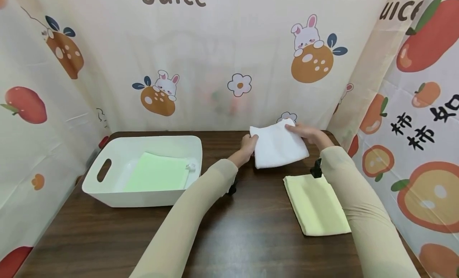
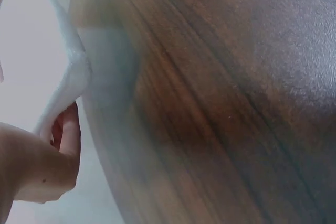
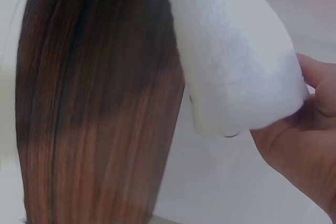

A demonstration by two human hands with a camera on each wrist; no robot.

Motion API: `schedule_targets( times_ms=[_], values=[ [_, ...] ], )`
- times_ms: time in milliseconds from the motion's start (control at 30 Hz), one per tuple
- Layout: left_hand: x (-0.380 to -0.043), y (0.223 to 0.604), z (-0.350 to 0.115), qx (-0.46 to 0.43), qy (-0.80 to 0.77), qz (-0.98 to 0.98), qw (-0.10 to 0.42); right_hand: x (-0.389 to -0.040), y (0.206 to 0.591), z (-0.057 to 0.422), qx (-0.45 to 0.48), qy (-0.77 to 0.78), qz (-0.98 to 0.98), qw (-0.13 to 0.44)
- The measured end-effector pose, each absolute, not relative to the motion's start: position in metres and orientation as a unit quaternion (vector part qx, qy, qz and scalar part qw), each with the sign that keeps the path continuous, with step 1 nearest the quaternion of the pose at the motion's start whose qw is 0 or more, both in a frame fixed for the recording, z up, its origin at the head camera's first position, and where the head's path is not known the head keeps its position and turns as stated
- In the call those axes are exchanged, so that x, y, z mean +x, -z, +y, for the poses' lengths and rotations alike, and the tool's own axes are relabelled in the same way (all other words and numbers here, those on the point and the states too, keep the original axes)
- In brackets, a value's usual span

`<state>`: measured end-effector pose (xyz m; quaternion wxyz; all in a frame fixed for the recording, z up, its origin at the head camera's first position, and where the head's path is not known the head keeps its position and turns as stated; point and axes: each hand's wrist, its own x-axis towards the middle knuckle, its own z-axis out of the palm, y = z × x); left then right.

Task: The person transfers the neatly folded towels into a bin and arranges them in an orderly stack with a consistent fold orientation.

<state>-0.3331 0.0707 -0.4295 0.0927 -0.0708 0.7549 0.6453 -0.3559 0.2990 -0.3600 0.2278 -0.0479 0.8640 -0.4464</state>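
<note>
A folded white towel is held up between both hands near the back edge of the table. My left hand grips its left side, the fingers curled under the cloth in the left wrist view. At the towel's far right corner, my right hand pinches it between thumb and fingers, which the right wrist view also shows on the white towel. A folded yellow towel lies on the table below the right forearm. To the left, a folded light green towel lies in a white basin.
The dark wooden table ends at a printed curtain behind and at both sides. The basin has an oval handle hole, and a small white item sits inside it by the green towel.
</note>
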Motion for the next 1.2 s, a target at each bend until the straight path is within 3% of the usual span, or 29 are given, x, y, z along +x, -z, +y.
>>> schedule_targets(
  times_ms=[233, 533, 767, 1200],
  values=[
    [-0.332, 0.416, 0.067, -0.065, -0.648, 0.758, 0.039, -0.350, 0.351, 0.295, -0.054, 0.466, 0.862, 0.193],
    [-0.328, 0.402, 0.065, -0.068, -0.642, 0.762, -0.045, -0.338, 0.340, 0.279, -0.049, 0.370, 0.925, 0.075],
    [-0.322, 0.387, 0.063, -0.121, -0.668, 0.734, -0.033, -0.329, 0.335, 0.266, -0.028, 0.380, 0.924, -0.003],
    [-0.316, 0.366, 0.055, -0.071, -0.694, 0.716, -0.025, -0.317, 0.312, 0.250, 0.002, 0.426, 0.904, -0.035]
  ],
)
